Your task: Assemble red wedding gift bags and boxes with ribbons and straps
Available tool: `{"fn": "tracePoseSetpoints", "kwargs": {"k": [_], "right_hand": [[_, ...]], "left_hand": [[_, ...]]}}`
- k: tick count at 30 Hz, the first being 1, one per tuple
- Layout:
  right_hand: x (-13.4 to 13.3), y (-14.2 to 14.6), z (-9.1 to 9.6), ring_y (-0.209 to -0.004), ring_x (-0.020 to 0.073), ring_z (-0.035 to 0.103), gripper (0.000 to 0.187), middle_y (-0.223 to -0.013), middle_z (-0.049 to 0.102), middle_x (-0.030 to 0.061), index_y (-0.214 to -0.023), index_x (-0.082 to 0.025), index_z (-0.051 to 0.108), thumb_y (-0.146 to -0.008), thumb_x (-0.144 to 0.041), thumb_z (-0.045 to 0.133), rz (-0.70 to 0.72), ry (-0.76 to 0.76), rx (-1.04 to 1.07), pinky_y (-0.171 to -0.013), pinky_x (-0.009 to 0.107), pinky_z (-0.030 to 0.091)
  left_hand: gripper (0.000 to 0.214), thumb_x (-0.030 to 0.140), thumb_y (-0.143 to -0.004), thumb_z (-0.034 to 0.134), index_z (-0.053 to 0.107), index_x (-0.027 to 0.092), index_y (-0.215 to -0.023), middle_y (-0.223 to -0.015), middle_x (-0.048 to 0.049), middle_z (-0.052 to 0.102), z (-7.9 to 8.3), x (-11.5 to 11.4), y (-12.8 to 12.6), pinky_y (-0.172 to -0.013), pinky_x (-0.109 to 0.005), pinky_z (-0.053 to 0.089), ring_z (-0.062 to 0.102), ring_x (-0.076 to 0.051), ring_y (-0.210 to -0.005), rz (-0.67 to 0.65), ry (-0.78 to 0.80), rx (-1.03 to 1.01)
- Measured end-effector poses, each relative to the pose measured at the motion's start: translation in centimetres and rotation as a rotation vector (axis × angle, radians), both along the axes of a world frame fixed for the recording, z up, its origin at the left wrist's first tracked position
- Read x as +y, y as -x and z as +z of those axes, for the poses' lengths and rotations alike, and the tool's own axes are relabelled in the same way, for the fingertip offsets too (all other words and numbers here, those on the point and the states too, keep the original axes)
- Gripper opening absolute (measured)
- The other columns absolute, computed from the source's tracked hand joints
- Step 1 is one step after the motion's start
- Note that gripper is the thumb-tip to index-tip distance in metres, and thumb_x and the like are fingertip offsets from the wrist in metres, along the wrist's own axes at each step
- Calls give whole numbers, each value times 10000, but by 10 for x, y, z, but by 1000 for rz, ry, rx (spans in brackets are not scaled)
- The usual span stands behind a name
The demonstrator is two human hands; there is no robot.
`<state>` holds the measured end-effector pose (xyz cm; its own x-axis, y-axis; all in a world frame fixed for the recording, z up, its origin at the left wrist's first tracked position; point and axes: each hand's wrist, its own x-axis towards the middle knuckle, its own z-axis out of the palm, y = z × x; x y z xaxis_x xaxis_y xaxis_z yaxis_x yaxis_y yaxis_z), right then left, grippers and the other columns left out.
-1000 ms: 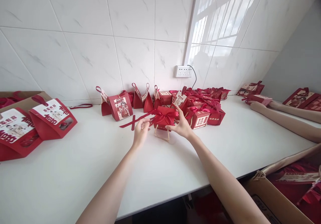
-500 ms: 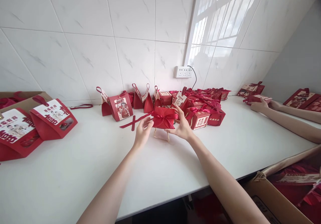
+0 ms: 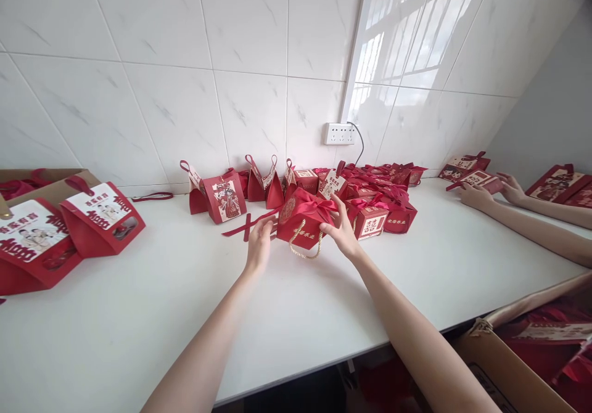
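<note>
A red gift box [image 3: 296,228] with gold lettering, a red ribbon bow on top and a gold rope handle hangs tilted just over the white table, its front turned towards me. My right hand [image 3: 343,231] grips its right side, thumb on the front face and fingers behind. On the other side, my left hand [image 3: 259,243] has its fingers curled in against the box's left edge; its fingertips are partly hidden. Beside that hand a loose red ribbon [image 3: 235,230] lies on the table. Close by on the right stands another gift box [image 3: 372,222] with a cream panel.
Several red boxes [image 3: 365,185] are piled along the wall below a power strip [image 3: 340,134]. House-shaped boxes [image 3: 102,219] stand at left, beside a cardboard carton [image 3: 69,185]. At right, a co-worker's hands [image 3: 478,196] hold a box. An open carton [image 3: 509,363] sits below the table edge.
The gift box has tipped from showing its bowed top to showing its lettered front, and my right hand has shifted its hold. The co-worker's far hand has lifted slightly.
</note>
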<state>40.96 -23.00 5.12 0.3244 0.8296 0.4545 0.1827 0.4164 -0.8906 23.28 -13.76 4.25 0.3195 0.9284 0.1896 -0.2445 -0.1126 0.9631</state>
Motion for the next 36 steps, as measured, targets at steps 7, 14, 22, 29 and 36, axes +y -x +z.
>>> {"fn": "tracePoseSetpoints", "kwargs": {"k": [7, 14, 22, 29, 36], "right_hand": [[10, -5, -10, -1137, 307, 556, 757, -1213, 613, 60, -1314, -269, 399, -710, -725, 422, 133, 124, 279, -918, 461, 475], [8, -6, -10, -1073, 318, 591, 684, -983, 705, 58, -1124, -244, 577, -695, -731, 361, 135, 142, 329, -908, 462, 465], [3, -5, -6, -1041, 347, 590, 627, -834, 711, 61, -954, -251, 642, -643, -736, 394, 87, 192, 471, -871, 491, 478], [-3, -3, -4, -966, 354, 613, 592, -730, 703, 59, -865, -236, 667, -669, -741, 428, 98, 217, 482, -861, 510, 472], [-3, 3, 4, -1077, 330, 583, 659, -1088, 676, 47, -1159, -259, 585, -651, -671, 510, 171, 108, 353, -927, 489, 452]], "left_hand": [[453, 535, -725, 565, 604, 181, -1005, -1059, -98, 667, 4, -8, 1, -786, -358, 491, 636, -253, -974, -158, -58, -26], [542, 606, -673, 619, 630, 160, -980, -925, -96, 694, 5, -15, 3, -805, -392, 506, 649, -247, -874, -365, -128, -4], [638, 705, -643, 599, 603, 195, -1027, -1056, -120, 659, 3, -20, 4, -753, -391, 524, 654, -269, -890, -567, -64, -72], [682, 586, -602, 725, 501, 261, -1158, -1188, -111, 597, 4, -29, 3, -809, -391, 505, 594, -288, -1058, -663, 0, -35], [739, 369, -632, 710, 403, 257, -1295, -1306, -116, 499, 4, -26, 4, -908, -413, 459, 498, -307, -1174, -559, -133, -49]]}}
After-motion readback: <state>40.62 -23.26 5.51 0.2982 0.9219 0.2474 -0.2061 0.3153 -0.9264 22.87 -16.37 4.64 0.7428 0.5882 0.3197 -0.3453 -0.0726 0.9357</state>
